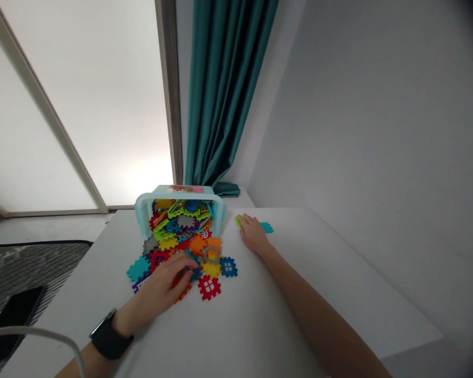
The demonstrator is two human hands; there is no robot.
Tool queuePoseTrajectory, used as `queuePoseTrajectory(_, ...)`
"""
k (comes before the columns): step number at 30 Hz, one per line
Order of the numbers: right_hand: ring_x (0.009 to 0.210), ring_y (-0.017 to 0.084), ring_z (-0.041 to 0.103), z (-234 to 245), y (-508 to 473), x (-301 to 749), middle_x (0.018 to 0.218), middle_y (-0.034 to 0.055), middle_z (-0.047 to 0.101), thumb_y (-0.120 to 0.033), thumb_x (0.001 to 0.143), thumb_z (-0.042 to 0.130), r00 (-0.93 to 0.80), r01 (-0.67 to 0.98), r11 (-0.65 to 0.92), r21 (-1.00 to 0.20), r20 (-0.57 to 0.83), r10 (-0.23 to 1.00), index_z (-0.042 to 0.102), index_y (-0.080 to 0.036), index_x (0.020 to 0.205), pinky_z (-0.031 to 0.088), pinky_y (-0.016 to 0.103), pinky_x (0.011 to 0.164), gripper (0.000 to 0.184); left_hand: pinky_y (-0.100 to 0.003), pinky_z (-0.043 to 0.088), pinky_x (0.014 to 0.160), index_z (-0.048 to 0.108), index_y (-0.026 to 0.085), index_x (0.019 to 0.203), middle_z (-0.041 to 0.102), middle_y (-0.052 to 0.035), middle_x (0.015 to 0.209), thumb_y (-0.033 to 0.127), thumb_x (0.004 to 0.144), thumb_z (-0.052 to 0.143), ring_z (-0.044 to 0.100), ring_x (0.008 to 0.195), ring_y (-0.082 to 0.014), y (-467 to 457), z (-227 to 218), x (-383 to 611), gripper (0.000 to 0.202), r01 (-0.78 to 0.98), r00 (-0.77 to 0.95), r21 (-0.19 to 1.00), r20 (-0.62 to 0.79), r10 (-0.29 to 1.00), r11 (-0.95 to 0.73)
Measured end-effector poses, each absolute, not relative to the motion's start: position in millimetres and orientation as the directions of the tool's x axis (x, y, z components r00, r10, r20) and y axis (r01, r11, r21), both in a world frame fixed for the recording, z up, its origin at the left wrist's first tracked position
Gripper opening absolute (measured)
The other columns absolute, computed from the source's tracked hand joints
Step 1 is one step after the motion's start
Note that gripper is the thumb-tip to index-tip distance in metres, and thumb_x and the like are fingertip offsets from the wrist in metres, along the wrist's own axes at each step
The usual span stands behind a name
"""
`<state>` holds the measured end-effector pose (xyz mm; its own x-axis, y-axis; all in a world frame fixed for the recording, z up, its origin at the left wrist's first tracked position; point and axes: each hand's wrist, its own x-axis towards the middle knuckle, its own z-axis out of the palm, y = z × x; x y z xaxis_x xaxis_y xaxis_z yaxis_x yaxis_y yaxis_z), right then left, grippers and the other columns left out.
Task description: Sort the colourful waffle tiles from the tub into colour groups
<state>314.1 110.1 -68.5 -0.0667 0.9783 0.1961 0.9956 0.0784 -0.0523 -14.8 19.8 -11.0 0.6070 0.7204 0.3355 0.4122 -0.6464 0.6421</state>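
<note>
A pale blue tub (142,206) lies tipped on its side on the white table (284,320), spilling several coloured interlocking square tiles (189,247). My left hand (163,286), with a black watch on its wrist, rests on the spilled tiles, fingertips pinching a blue tile (196,271). A red tile (209,286) and a blue one (228,266) lie just right of it. My right hand (253,233) lies flat on the table to the right of the tub, over a green tile (239,219) and a teal tile (267,227).
A dark phone (11,317) lies on a striped mat at the far left, with a white cable (43,333) curving near my left wrist. A teal curtain (224,94) hangs behind the tub. A grey wall runs along the table's right side.
</note>
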Motion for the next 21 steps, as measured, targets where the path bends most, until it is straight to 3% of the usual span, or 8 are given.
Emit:
queuePoseTrajectory(7,0.143,0.027,0.04,-71,108,305,0.153,0.0165,0.047,-0.02,0.096,0.038,-0.07,0.995,0.085,-0.06,0.215,0.974,0.045,-0.013,0.148,0.026,0.045,0.119,0.052,-0.03,0.052,0.087,0.065,0.021,0.103,0.069,-0.007,0.103,0.024,0.099,0.044,0.066,0.096,-0.0203,20,-12,-16,0.022,0.416,0.613,0.627,0.342,0.712,-0.659)
queuePoseTrajectory(15,0.141,0.025,0.043,-71,103,307,0.153,0.0129,0.047,-0.018,0.096,0.038,-0.05,0.995,0.068,-0.068,0.238,0.97,0.044,-0.021,0.149,0.025,0.047,0.119,0.053,-0.031,0.052,0.088,0.062,0.021,0.107,0.068,-0.0067,0.105,0.023,0.1,0.042,0.066,0.097,-0.0198,22,-15,-18,0.022,0.428,0.639,0.595,0.333,0.693,-0.68)
queuePoseTrajectory(21,0.14,0.027,0.042,-68,91,312,0.156,0.0131,0.041,-0.021,0.094,0.041,-0.021,0.996,0.045,-0.074,0.299,0.954,0.044,-0.019,0.147,0.027,0.046,0.118,0.053,-0.031,0.052,0.088,0.062,0.021,0.105,0.068,-0.0064,0.103,0.023,0.1,0.041,0.066,0.096,-0.0192,21,-16,-18,0.021,0.425,0.633,0.585,0.353,0.689,-0.691)
